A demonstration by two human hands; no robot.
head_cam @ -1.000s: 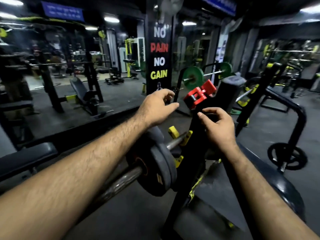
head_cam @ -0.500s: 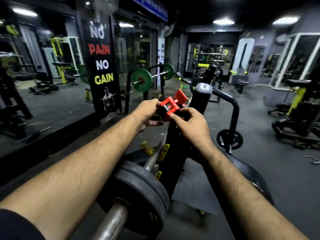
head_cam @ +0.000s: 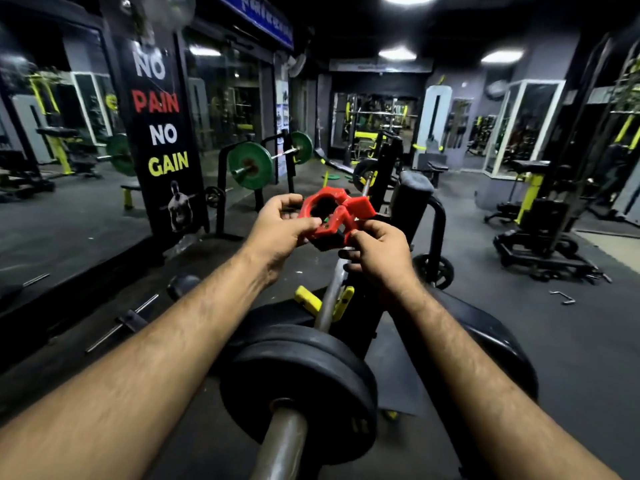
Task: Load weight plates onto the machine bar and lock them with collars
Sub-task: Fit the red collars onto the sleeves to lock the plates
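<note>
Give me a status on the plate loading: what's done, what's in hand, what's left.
Done: black plates already sit on the bar near the camera. In hand: the left hand and right hand both hold the red collar up off the bar, its lever apparently open. Left: slide the collar onto the bare sleeve against the plates and clamp it. The bar's far end isn't clear.

A red collar [head_cam: 337, 211], black plates [head_cam: 301, 379], a silver bar [head_cam: 282, 448], and distant green plates [head_cam: 250, 165].
</note>
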